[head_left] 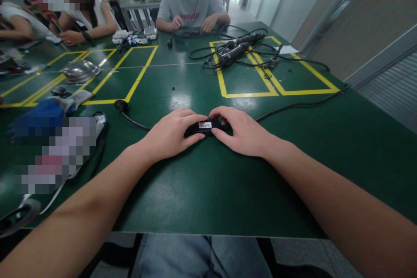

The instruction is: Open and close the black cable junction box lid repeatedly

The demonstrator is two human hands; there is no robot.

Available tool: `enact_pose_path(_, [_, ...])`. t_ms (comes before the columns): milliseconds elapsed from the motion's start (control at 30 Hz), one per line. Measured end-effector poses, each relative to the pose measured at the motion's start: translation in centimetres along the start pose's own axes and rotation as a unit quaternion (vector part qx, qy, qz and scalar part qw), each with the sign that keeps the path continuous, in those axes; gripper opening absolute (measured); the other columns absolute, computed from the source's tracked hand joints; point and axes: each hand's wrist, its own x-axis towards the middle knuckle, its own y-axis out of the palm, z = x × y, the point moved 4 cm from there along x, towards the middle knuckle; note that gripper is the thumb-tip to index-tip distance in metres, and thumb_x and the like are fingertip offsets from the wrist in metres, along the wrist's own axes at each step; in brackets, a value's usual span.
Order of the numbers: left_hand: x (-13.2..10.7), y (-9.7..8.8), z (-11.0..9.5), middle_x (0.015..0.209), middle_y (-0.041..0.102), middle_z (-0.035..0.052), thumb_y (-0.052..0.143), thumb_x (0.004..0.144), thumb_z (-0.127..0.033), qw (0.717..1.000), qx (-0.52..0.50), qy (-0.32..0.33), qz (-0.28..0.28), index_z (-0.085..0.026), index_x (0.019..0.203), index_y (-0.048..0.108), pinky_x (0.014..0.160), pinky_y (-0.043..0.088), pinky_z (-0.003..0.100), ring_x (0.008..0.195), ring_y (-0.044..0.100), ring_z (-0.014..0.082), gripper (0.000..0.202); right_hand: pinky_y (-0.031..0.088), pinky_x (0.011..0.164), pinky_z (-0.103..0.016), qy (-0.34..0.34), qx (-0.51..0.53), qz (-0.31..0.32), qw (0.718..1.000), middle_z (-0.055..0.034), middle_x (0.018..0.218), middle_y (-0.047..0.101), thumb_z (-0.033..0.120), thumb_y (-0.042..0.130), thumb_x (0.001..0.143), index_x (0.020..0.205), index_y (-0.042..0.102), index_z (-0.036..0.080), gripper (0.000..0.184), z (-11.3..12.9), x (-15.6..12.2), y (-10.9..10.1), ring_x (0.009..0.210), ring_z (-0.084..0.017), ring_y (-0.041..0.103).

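Between my hands lies a slim black device [205, 125] with a white printed label on top, on or just above the green table; its kind is unclear. My left hand [177, 132] closes around its left end, thumb in front and fingers behind. On the other end, my right hand [239, 132] grips in the same way, thumb and fingertips beside the label. A black cord [137, 124] with a plug [121, 106] emerges from behind my left hand. From behind the right one, another black cord [296, 105] runs off to the right. Both ends of the device are partly hidden.
Black corded wand-like tools [236, 50] lie tangled inside yellow tape outlines [250, 95]. To the left are a metal bowl [81, 71], a blue cloth-like item [42, 115] and a blurred pouch-like object [61, 154]. Across the table [215, 195], a person [193, 6] handles a cord; others sit left.
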Motion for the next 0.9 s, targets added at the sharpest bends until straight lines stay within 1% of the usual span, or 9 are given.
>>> enact_pose_path(100, [-0.03,-0.03,-0.04,0.130,0.081,0.0143,0.075,0.105,-0.034,1.000,-0.004,0.002,-0.005,-0.019,0.145,0.075,0.111,0.062,0.052,0.122,0.075,0.0337,0.042,0.055,0.093,-0.044,0.000,0.000,0.002,1.000,-0.0111,0.117,0.079,0.024,0.063,0.097,0.120,0.068,0.022,0.024,0.11,0.00,-0.15,0.099,-0.028,0.071])
enact_pose_path(367, [-0.01,-0.09,-0.09,0.131,0.081,0.0144,0.075,0.105,-0.033,1.000,-0.006,0.015,-0.012,-0.019,0.144,0.075,0.111,0.062,0.051,0.122,0.075,0.0330,0.041,0.055,0.093,-0.044,0.002,-0.005,0.000,1.000,-0.0110,0.115,0.079,0.027,0.066,0.095,0.117,0.069,0.022,0.022,0.17,0.03,-0.11,0.097,-0.028,0.070])
enact_pose_path(567, [-0.09,-0.07,-0.29,0.137,0.078,0.0161,0.073,0.105,-0.032,1.000,-0.008,0.019,-0.018,-0.016,0.149,0.069,0.114,0.060,0.052,0.127,0.073,0.0339,0.047,0.055,0.092,-0.043,0.003,-0.004,-0.008,1.000,-0.0105,0.114,0.079,0.024,0.067,0.094,0.117,0.069,0.022,0.024,0.16,0.01,-0.06,0.096,-0.028,0.070])
enact_pose_path(733, [-0.09,-0.13,-0.48,0.138,0.076,0.0152,0.067,0.105,-0.033,1.000,-0.007,0.021,-0.021,-0.017,0.145,0.068,0.115,0.058,0.052,0.126,0.072,0.0336,0.043,0.055,0.091,-0.042,0.003,-0.002,-0.009,1.000,-0.0098,0.113,0.078,0.025,0.067,0.093,0.117,0.069,0.022,0.024,0.12,0.01,-0.03,0.095,-0.027,0.071])
enact_pose_path(900, [-0.12,-0.41,-0.80,0.133,0.075,0.0160,0.062,0.103,-0.033,0.999,-0.009,0.019,-0.027,-0.015,0.141,0.063,0.113,0.058,0.053,0.124,0.071,0.0340,0.042,0.055,0.092,-0.043,0.004,-0.003,-0.006,1.000,-0.0101,0.114,0.078,0.024,0.066,0.093,0.117,0.069,0.022,0.024,0.04,0.01,0.00,0.095,-0.028,0.070])
